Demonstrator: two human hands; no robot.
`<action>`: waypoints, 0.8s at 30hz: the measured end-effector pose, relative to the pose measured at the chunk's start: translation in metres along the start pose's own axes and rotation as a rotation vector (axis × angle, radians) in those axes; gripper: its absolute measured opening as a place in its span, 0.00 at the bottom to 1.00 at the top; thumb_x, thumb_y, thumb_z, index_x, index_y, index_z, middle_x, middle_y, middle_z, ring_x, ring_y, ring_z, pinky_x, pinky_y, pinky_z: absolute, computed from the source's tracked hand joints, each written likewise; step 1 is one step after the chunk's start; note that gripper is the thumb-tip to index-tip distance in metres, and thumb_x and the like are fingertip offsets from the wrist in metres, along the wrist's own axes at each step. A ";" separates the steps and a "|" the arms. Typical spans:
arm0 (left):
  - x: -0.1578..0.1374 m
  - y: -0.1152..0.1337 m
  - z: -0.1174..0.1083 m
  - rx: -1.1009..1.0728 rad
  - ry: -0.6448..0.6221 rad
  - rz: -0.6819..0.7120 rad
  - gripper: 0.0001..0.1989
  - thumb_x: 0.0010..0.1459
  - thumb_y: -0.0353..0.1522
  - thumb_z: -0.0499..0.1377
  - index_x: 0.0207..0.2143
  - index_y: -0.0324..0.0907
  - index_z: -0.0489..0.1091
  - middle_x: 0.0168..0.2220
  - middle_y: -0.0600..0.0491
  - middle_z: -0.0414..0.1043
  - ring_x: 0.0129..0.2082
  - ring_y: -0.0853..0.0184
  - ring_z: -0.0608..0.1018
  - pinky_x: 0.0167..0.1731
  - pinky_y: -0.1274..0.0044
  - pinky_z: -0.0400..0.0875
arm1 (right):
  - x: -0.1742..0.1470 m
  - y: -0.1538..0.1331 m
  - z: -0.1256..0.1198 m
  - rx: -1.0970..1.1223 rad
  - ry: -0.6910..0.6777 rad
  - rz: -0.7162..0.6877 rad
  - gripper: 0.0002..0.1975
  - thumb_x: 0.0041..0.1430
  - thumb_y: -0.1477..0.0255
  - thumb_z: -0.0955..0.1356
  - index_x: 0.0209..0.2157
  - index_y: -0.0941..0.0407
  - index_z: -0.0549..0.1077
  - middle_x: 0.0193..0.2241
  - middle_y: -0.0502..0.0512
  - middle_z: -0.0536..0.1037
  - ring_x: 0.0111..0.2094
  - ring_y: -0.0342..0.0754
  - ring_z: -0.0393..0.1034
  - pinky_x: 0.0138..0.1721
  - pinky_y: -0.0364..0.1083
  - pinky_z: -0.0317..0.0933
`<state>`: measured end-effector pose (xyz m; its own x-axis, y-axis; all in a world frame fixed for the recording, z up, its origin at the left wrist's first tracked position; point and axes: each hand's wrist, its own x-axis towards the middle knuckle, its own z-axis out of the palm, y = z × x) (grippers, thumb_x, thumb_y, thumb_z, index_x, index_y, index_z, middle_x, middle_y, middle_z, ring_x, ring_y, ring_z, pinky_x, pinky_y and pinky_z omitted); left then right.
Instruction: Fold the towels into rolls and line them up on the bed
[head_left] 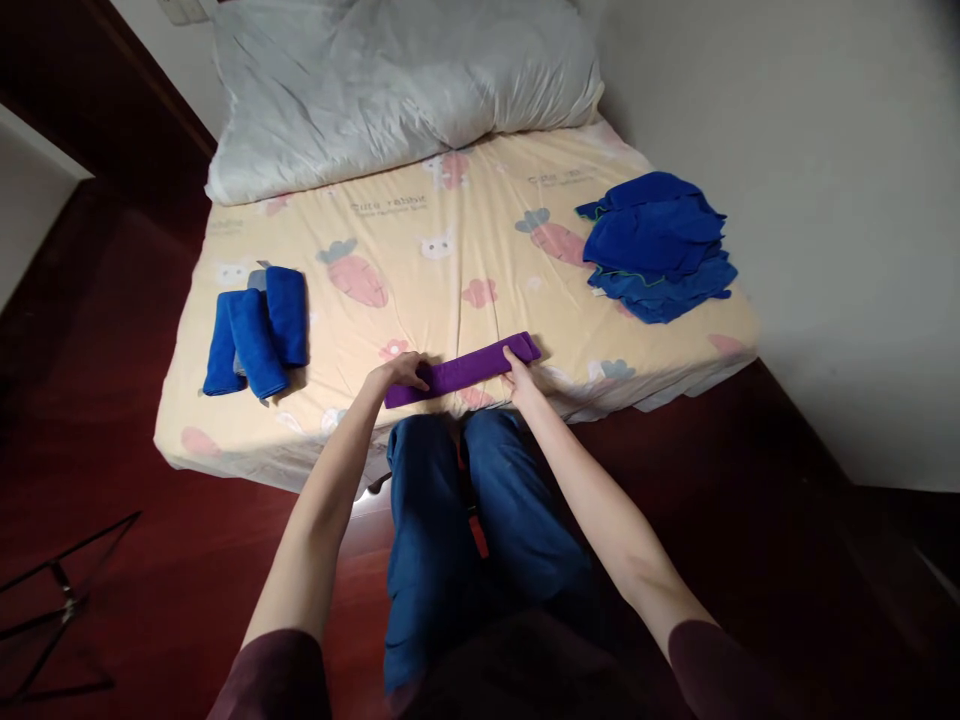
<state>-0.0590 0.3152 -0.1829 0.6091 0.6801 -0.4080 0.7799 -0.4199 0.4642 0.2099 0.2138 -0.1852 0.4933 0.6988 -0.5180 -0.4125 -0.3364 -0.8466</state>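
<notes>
Hands [406,371] [517,379], partly curled, hold a purple cloth [469,368] near both ends.

Cloth [469,370] is solid purple, rolls [255,345] and pile [652,230] are super blue, and the bedsheet [435,300] is pale yellow with pink carrots [356,280] and bunnies [439,247].

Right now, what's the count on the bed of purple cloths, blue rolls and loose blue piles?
Purple cloth: 1
Blue rolls: 3
Loose blue pile: 1 (its separate pieces can't be counted)
Total: 5
</notes>
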 end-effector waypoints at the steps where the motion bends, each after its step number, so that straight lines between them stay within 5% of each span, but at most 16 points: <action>1: 0.000 0.000 0.000 -0.002 -0.036 0.001 0.29 0.42 0.39 0.71 0.48 0.42 0.77 0.45 0.48 0.79 0.43 0.58 0.80 0.41 0.74 0.73 | -0.001 -0.003 0.003 0.052 -0.006 -0.014 0.17 0.54 0.61 0.78 0.37 0.56 0.73 0.34 0.54 0.83 0.36 0.46 0.79 0.32 0.40 0.75; 6: -0.012 0.004 -0.004 -0.039 -0.073 -0.018 0.26 0.47 0.40 0.68 0.49 0.41 0.75 0.47 0.48 0.79 0.44 0.60 0.79 0.41 0.76 0.71 | -0.015 -0.029 0.022 0.216 -0.192 -0.091 0.19 0.50 0.60 0.79 0.37 0.54 0.73 0.35 0.50 0.83 0.36 0.43 0.78 0.40 0.44 0.73; 11: -0.046 0.006 -0.002 -0.053 0.188 -0.060 0.19 0.52 0.39 0.67 0.44 0.39 0.75 0.39 0.47 0.78 0.38 0.60 0.77 0.38 0.73 0.70 | -0.027 -0.061 0.062 0.122 -0.395 -0.277 0.20 0.51 0.59 0.78 0.40 0.54 0.74 0.38 0.51 0.82 0.42 0.46 0.78 0.45 0.48 0.73; 18: -0.115 -0.018 0.009 -0.116 0.701 -0.164 0.11 0.59 0.38 0.65 0.37 0.41 0.70 0.36 0.46 0.74 0.41 0.56 0.74 0.44 0.67 0.71 | -0.078 -0.099 0.178 -0.125 -0.742 -0.771 0.27 0.53 0.50 0.76 0.43 0.57 0.75 0.43 0.56 0.80 0.53 0.53 0.75 0.57 0.53 0.70; 24: -0.151 -0.059 0.007 -0.233 1.023 -0.337 0.12 0.55 0.29 0.65 0.42 0.42 0.69 0.39 0.47 0.74 0.42 0.55 0.75 0.45 0.64 0.73 | -0.147 -0.102 0.278 -0.287 -1.043 -1.020 0.31 0.54 0.44 0.73 0.44 0.58 0.75 0.44 0.56 0.80 0.54 0.56 0.75 0.62 0.59 0.65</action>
<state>-0.1963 0.2330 -0.1544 -0.1205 0.9601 0.2523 0.7719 -0.0692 0.6320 -0.0335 0.3211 0.0112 -0.3393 0.7885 0.5130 -0.0124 0.5416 -0.8406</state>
